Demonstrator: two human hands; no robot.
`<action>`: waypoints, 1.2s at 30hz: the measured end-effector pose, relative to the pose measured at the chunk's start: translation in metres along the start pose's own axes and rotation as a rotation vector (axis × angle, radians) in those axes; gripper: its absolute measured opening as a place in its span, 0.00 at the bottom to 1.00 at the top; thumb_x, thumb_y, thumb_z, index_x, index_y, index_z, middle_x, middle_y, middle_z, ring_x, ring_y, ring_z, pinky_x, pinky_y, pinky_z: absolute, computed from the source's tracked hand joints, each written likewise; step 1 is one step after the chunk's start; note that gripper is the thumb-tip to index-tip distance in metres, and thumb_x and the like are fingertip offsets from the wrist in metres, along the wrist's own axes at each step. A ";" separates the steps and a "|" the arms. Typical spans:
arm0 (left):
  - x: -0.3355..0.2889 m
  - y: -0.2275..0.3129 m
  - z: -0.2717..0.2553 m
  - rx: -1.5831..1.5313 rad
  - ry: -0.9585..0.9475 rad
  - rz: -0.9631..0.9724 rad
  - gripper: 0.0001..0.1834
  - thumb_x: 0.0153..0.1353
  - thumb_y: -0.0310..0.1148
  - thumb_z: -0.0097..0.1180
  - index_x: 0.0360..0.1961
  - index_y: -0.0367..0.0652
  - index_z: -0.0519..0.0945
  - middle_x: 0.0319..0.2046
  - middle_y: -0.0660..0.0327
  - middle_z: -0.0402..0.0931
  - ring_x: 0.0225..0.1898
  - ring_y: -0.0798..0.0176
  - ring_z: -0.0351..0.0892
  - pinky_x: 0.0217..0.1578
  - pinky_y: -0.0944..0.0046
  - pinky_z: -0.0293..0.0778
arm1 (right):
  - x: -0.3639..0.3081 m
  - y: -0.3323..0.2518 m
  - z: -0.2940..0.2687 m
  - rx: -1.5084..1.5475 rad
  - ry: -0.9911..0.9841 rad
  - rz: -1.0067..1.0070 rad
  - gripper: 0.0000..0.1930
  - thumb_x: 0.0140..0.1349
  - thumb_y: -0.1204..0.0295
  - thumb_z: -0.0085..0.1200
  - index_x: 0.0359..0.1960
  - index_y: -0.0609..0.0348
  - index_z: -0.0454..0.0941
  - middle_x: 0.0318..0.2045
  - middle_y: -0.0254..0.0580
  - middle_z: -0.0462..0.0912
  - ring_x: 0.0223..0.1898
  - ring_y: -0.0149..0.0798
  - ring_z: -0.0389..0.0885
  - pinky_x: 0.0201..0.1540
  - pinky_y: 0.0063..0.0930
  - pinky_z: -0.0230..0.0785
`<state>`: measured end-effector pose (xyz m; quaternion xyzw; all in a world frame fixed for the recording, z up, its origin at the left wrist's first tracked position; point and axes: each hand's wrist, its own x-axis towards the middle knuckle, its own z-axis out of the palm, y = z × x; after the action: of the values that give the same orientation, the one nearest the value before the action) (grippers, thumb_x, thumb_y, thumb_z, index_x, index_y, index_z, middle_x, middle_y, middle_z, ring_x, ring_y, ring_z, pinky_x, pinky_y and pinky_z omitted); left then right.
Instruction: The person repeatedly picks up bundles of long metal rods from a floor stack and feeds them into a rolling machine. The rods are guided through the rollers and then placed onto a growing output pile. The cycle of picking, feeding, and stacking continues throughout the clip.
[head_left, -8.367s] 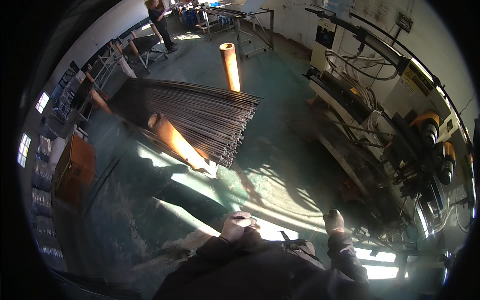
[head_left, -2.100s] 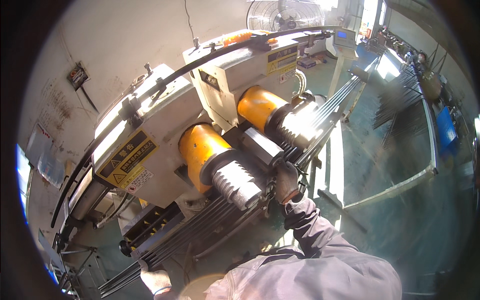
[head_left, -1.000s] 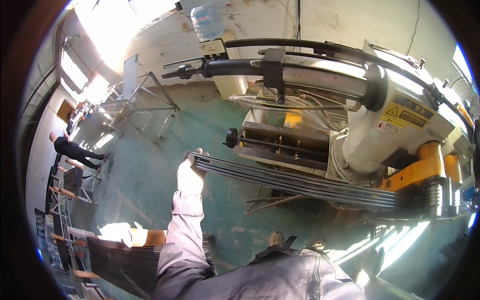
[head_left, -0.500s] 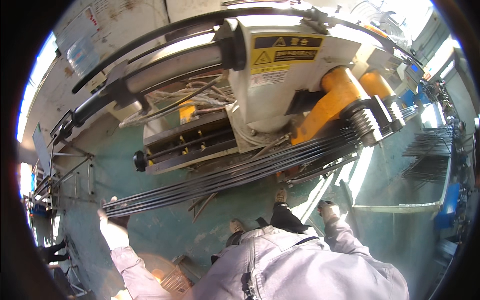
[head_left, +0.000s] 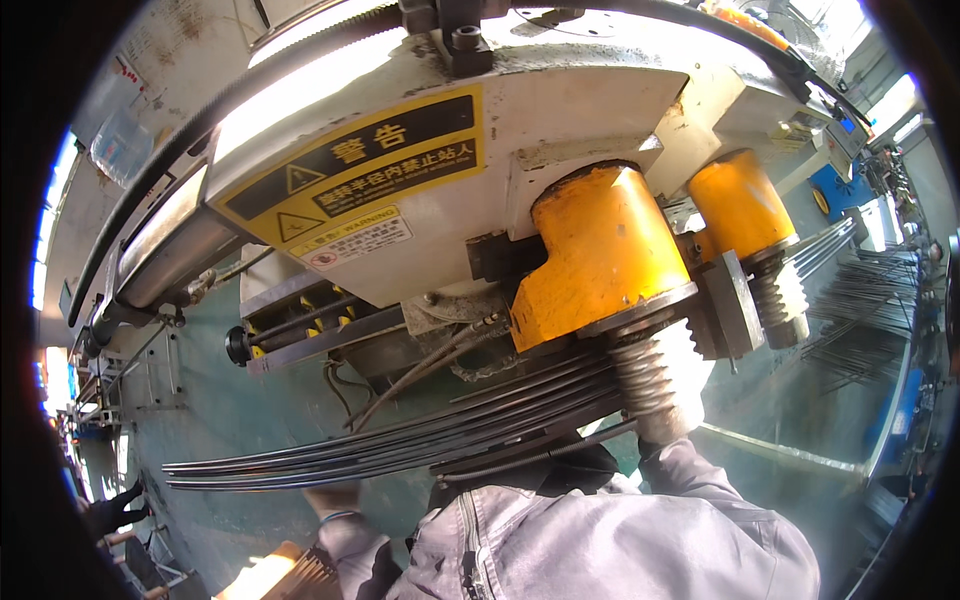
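Observation:
Several long, dark metal rods [head_left: 390, 448] run slantwise from the left into the machine, where they pass behind a ribbed metal roller [head_left: 655, 370] under an orange housing [head_left: 605, 245]. My left hand [head_left: 333, 496] is just below the rods, well in from their left ends. It is smeared by motion and the rods cover its fingers, so its grip does not show. My right sleeve [head_left: 685, 468] reaches up to the foot of the ribbed roller. The fingers of that hand are hidden there.
A pale machine body with a yellow and black warning label [head_left: 370, 155] fills the upper middle. A second orange housing [head_left: 740, 205] stands to its right. Many thin rods [head_left: 865, 300] are piled at the far right. A wooden-looking box [head_left: 280, 572] is at lower left.
The machine looms larger and nearer. My left hand has moved from the rods' left ends rightward along their underside. My right hand has moved up to the ribbed roller, its fingers now hidden.

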<state>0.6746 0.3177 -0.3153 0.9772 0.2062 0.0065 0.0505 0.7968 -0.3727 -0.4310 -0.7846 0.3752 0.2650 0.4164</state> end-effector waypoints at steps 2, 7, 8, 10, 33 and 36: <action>-0.009 0.052 0.013 0.228 -0.024 0.209 0.14 0.72 0.42 0.57 0.49 0.50 0.89 0.47 0.55 0.90 0.51 0.45 0.88 0.56 0.45 0.80 | 0.009 0.010 -0.025 -0.059 -0.003 0.038 0.11 0.70 0.65 0.65 0.40 0.60 0.90 0.33 0.37 0.91 0.31 0.34 0.86 0.35 0.32 0.75; -0.009 0.104 -0.006 0.073 -0.078 0.333 0.12 0.69 0.39 0.62 0.49 0.49 0.91 0.47 0.54 0.90 0.51 0.44 0.88 0.53 0.44 0.82 | 0.030 0.015 -0.035 -0.088 -0.032 0.057 0.09 0.70 0.66 0.65 0.41 0.59 0.90 0.34 0.37 0.91 0.31 0.34 0.87 0.34 0.31 0.75; -0.005 0.105 -0.013 0.063 -0.093 0.313 0.12 0.70 0.39 0.62 0.49 0.49 0.91 0.48 0.54 0.90 0.52 0.44 0.88 0.54 0.45 0.82 | 0.034 0.012 -0.029 -0.076 -0.041 0.050 0.09 0.70 0.66 0.65 0.41 0.59 0.90 0.34 0.37 0.91 0.32 0.34 0.88 0.33 0.31 0.75; 0.007 0.104 -0.024 0.019 -0.012 0.328 0.14 0.71 0.42 0.64 0.51 0.49 0.92 0.50 0.55 0.90 0.55 0.45 0.88 0.56 0.48 0.82 | 0.037 0.006 -0.011 -0.041 -0.052 0.022 0.09 0.71 0.67 0.65 0.41 0.59 0.90 0.34 0.36 0.91 0.32 0.34 0.88 0.33 0.31 0.75; 0.020 0.061 -0.066 -2.173 0.195 -0.226 0.23 0.76 0.36 0.52 0.63 0.31 0.83 0.59 0.45 0.86 0.60 0.45 0.83 0.68 0.45 0.76 | -0.200 -0.186 -0.082 1.210 0.167 -0.790 0.22 0.78 0.59 0.64 0.61 0.66 0.86 0.48 0.39 0.91 0.46 0.33 0.88 0.47 0.29 0.80; 0.027 0.069 -0.095 -1.552 0.668 -0.244 0.16 0.78 0.33 0.59 0.59 0.33 0.85 0.49 0.49 0.89 0.49 0.54 0.87 0.59 0.52 0.83 | -0.181 -0.195 -0.074 0.981 0.353 -1.037 0.19 0.80 0.61 0.61 0.59 0.64 0.87 0.44 0.39 0.92 0.43 0.34 0.88 0.44 0.29 0.80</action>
<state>0.7233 0.2753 -0.2137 0.5835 0.2512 0.4282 0.6427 0.8578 -0.2970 -0.1726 -0.6156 0.0927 -0.2946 0.7250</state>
